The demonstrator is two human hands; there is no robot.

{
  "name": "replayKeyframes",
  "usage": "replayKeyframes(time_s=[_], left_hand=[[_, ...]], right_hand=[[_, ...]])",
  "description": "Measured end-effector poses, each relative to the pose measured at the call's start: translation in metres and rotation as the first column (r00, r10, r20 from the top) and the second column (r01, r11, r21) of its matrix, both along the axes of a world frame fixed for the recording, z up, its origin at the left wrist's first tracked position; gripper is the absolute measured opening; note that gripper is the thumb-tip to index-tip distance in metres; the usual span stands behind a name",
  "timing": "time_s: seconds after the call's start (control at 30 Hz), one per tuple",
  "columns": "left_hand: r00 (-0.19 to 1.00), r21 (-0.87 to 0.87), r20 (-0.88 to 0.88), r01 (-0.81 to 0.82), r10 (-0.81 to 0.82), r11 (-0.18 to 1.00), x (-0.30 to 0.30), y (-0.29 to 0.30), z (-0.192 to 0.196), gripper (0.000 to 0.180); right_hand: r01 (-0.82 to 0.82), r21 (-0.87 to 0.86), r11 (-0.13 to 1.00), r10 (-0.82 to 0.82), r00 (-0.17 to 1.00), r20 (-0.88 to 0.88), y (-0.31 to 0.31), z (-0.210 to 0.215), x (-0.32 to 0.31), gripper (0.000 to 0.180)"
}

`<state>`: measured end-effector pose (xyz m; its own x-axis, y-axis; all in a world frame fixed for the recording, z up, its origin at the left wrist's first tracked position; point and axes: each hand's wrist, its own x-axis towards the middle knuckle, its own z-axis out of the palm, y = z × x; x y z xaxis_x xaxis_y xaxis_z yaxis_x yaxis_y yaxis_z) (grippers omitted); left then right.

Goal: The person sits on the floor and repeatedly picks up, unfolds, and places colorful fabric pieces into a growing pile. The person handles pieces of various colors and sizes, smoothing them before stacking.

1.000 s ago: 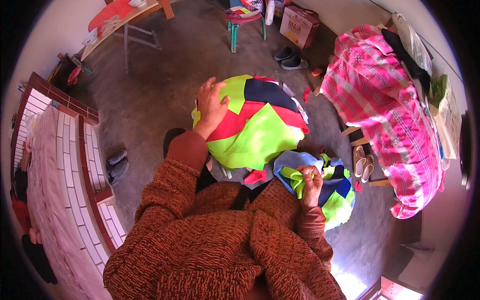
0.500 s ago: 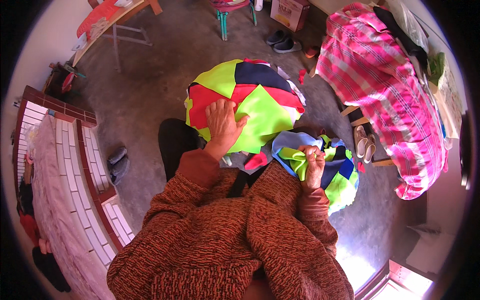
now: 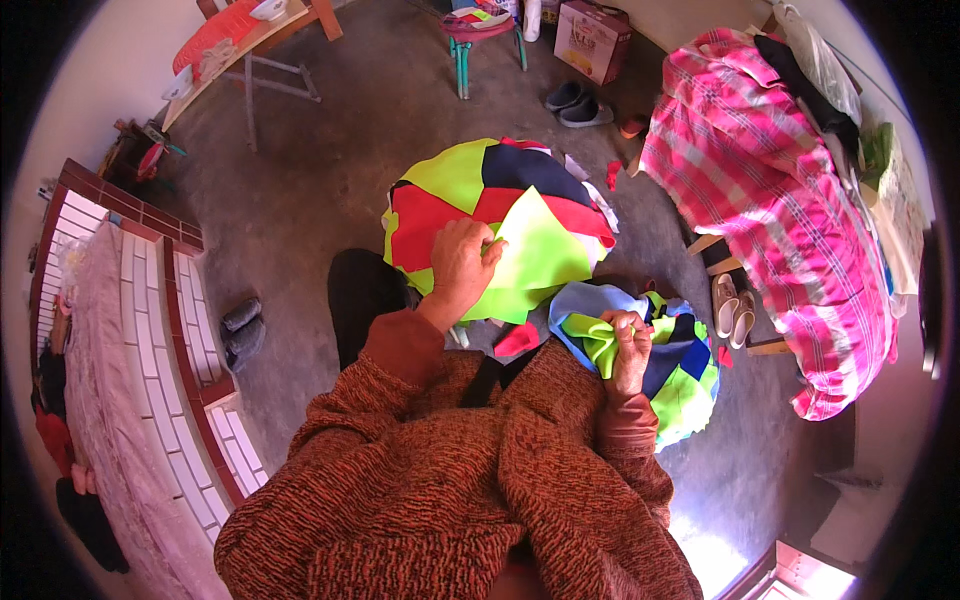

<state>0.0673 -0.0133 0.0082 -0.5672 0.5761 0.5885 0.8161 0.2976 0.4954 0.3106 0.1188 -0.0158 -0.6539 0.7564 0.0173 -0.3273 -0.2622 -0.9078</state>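
My left hand (image 3: 463, 266) is closed, thumb against curled fingers, at the left edge of a lime-green fabric piece (image 3: 540, 250). That piece lies over red fabric (image 3: 415, 225) on a round heap of cloth pieces, with navy fabric (image 3: 522, 168) behind it. To the right, my right hand (image 3: 628, 352) pinches a folded lime-green cloth (image 3: 592, 340) above a smaller pile. Light blue cloth (image 3: 572, 302) and navy pieces (image 3: 690, 355) show in this pile. My right fingertips partly hide what they grip.
A red scrap (image 3: 517, 340) lies between the piles. Pale shoes (image 3: 735, 312) stand by a bench under a pink plaid cloth (image 3: 760, 190). Dark slippers (image 3: 580, 105), a carton (image 3: 592, 40) and a stool (image 3: 480, 28) are at the back. Grey shoes (image 3: 242, 330) lie left.
My left hand was spread flat on the red and lime fabric; now its fingers have curled closed at the lime piece's edge. My right hand keeps its pinch. The whole view has shifted slightly.
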Motion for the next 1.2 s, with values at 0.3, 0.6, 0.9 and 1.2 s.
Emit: replayKeyframes(time_s=[0.3,0.6,0.9,1.2], left_hand=[[0.585,0.300,0.738,0.161,-0.336,0.940,-0.019,0.033,0.030,0.021],[0.402,0.644,0.673,0.094,-0.620,0.760,-0.075,0.094,0.071,0.013],[0.177,0.432,0.902,-0.341,-0.394,0.835,-0.086,0.071,0.002,0.018],[0.247,0.370,0.920,-0.289,-0.305,0.883,-0.068,0.064,0.002,0.028]], right_hand=[[0.012,-0.043,0.999,-0.013,1.000,-0.010,-0.003,0.003,-0.001,0.025],[0.003,-0.067,0.998,-0.003,1.000,-0.008,-0.002,0.001,0.000,0.025],[-0.023,-0.047,0.999,0.024,1.000,0.008,-0.004,0.007,-0.002,0.026],[-0.012,-0.027,1.000,0.013,1.000,0.016,-0.002,0.001,-0.001,0.023]])
